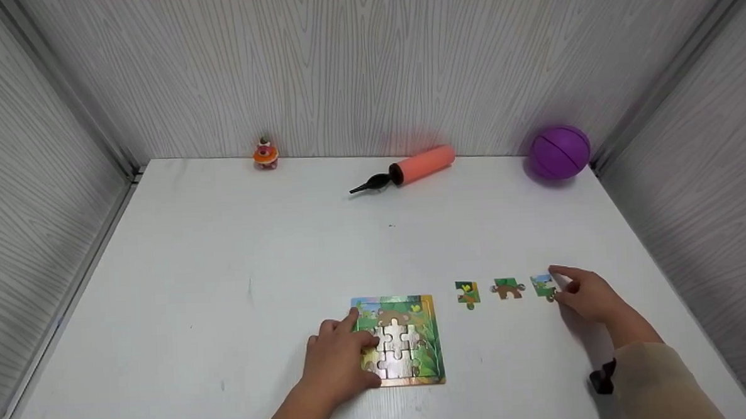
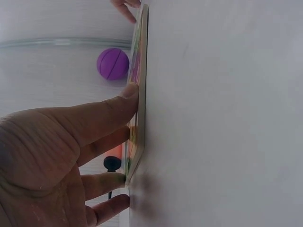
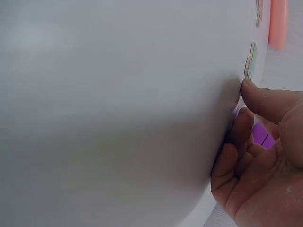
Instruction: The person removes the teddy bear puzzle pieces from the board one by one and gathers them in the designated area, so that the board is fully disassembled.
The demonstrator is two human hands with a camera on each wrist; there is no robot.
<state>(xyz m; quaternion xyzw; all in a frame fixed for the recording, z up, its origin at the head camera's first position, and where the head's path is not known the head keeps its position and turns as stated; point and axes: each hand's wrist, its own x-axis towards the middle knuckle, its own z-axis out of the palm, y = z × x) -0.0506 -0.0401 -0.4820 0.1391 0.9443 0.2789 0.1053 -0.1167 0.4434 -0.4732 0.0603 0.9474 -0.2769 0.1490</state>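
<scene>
A square puzzle board (image 1: pixel 439 358) with a green and yellow picture border lies on the white table; jigsaw outlines cross its pale, shiny middle. My left hand (image 1: pixel 338 359) rests over its left side, fingertips on the surface and thumb at the near edge. In the left wrist view the thumb and fingers of the left hand (image 2: pixel 61 151) touch the board's edge (image 2: pixel 140 113). To the right, my right hand (image 1: pixel 591 297) pinches a blue-green puzzle piece (image 1: pixel 543 285) between thumb and index finger. In the right wrist view, the thumb of the right hand (image 3: pixel 270 156) meets the piece (image 3: pixel 252 59).
Between board and right hand lie a brown and green puzzle piece (image 1: pixel 507 287) and a green and yellow one (image 1: pixel 467 292). Along the back wall sit a small figurine (image 1: pixel 265 154), an orange-pink hand pump (image 1: pixel 424 164) and a purple ball (image 1: pixel 559 152). Grey panels enclose the table.
</scene>
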